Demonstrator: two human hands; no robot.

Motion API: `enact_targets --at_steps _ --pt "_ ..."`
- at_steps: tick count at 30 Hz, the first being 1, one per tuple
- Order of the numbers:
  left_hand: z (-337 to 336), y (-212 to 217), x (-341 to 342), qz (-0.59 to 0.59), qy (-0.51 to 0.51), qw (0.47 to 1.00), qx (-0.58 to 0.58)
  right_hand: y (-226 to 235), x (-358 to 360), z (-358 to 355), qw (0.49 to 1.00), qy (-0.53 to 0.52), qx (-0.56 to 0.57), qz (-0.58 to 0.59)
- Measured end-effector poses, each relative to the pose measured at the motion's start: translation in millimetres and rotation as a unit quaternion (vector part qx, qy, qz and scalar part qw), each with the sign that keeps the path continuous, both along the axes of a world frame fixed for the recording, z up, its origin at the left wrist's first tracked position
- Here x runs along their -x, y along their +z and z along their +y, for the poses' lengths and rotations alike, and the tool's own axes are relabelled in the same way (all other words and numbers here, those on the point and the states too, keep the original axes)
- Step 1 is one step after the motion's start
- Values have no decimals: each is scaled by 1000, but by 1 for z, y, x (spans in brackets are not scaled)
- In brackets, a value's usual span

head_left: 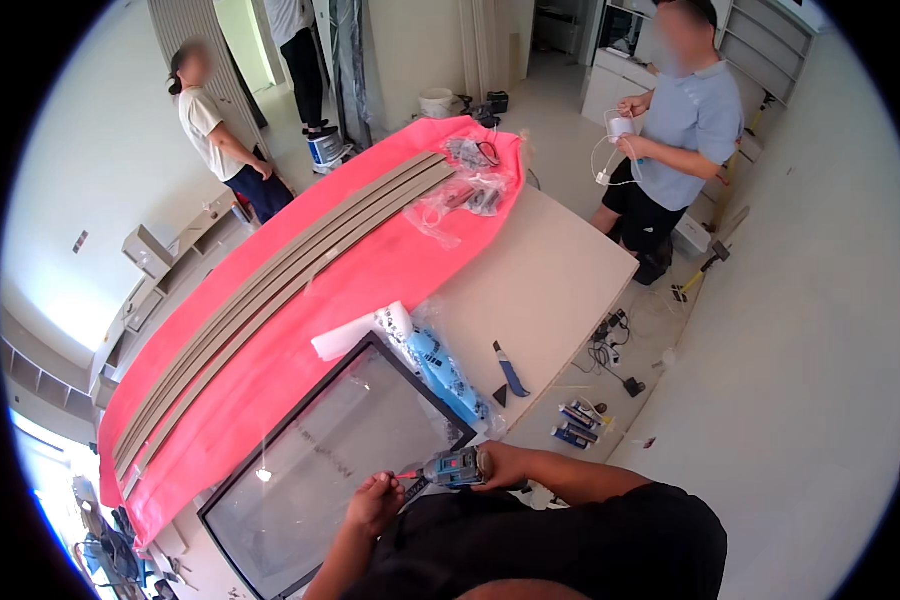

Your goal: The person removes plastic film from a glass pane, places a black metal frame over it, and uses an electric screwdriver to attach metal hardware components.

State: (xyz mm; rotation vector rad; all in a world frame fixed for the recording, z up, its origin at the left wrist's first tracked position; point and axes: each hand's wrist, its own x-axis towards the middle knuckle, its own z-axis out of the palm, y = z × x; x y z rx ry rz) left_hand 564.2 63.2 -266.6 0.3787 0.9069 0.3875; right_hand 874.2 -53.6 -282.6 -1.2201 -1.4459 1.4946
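At the near corner of the black-framed glass panel (340, 460), my right hand (505, 465) is wrapped around the body of a small blue power driver (457, 466), fingers clenched on it, its nose pointing left toward my left hand (375, 500). My left-hand fingers are pinched at the driver's tip, on what looks like a red-tipped bit or fastener; too small to tell which.

The driver hangs just off the panel's near right edge, above my dark-shirted chest, not touching the frame. The panel lies flat on the table (550, 270), its far corner against a white foam wrap (360, 333) and a blue-printed plastic bag (440, 370). A blue-handled utility knife (510, 372) lies on the table to the right of that corner. Long grey slats (290, 270) run over the pink sheet (370, 270) beyond the panel.

Judgement on technique: seat the tip piece fully and straight before letting go with the left hand, keep the trigger finger idle while fingers are at the nose, and keep the driver clear of the glass.

Others: a person in a pale blue shirt (685, 125) beyond the table's far side handles a white cable; another in a white shirt (205, 115) stands beyond the sheet.
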Motion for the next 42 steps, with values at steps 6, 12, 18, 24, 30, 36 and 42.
enact_targets --at_steps 6,12,18,24,30,36,42 --pt "-19 -9 19 -8 -35 990 -136 4 7 4 999 10 9 -44" --pt "-27 -7 33 -16 -20 983 -184 40 5 29 993 92 24 -73" --pt "-15 -25 63 80 -119 926 -349 45 16 40 986 115 -96 -77" --pt "-8 -2 46 71 -88 949 -293 21 19 27 990 58 -99 -76" --pt "2 -8 31 -7 -25 966 -258 8 33 9 998 -11 -48 30" --pt "3 2 17 -27 -125 968 -216 -3 27 -6 999 -44 -25 6" --pt "-25 -108 111 139 -96 908 -382 14 32 4 995 -79 -66 7"
